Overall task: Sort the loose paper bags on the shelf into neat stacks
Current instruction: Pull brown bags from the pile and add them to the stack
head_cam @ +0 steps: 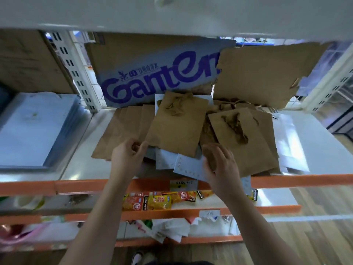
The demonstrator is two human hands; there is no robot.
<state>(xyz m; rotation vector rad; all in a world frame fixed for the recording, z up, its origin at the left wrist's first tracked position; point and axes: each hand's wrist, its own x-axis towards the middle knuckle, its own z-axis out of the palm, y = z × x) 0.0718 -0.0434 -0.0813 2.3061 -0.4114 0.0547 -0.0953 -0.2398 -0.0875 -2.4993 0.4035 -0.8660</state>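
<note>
Brown paper bags lie loose on the white shelf (80,165). One bag with twisted handles (176,127) sits tilted in the middle, and my left hand (128,155) pinches its lower left corner. To the right lies another handled bag (242,138) on a rough pile. Flat brown bags without handles (122,129) overlap at the left. White bags with dotted edges (168,161) stick out beneath the middle bag. My right hand (219,165) grips the edge of one white bag (189,168), the fingers curled over it.
A cardboard box with blue lettering (158,73) and a torn brown cardboard sheet (263,71) stand at the back. A stack of white sheets (36,127) fills the left bay. Orange shelf rails (76,185) run along the front. Snack packets (152,201) sit on the shelf below.
</note>
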